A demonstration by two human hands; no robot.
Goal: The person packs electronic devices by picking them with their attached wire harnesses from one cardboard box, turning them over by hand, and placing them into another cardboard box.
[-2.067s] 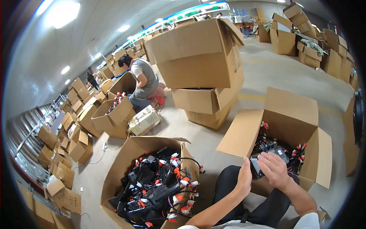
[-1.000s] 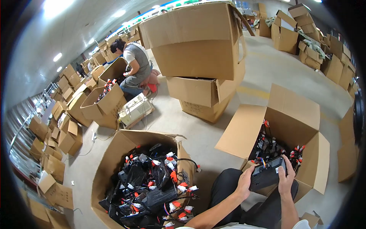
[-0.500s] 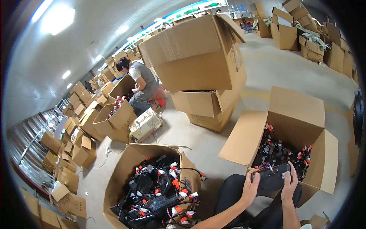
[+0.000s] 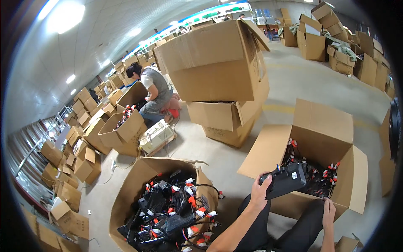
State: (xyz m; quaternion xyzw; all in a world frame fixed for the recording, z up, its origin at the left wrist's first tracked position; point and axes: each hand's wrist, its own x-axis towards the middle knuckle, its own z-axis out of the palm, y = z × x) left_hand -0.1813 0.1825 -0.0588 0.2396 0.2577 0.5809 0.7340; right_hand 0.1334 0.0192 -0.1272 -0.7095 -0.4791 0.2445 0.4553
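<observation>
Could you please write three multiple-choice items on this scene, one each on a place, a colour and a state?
1. Where is the black device?
A. Over the near rim of the right-hand open box
B. On the floor
C. Inside the left box

2. What colour are the caps on the black units in the left box?
A. Green
B. Red and white
C. Blue

3. What is the right hand doing?
A. Gripping the device
B. Resting low, off the device
C. Lifting a flap

Answers: 1 A, the left hand holds it there; 2 B, red and white tips show; 3 B, it sits by the knee.

left hand [image 4: 259,192] raised and gripping, right hand [image 4: 328,211] lowered
</observation>
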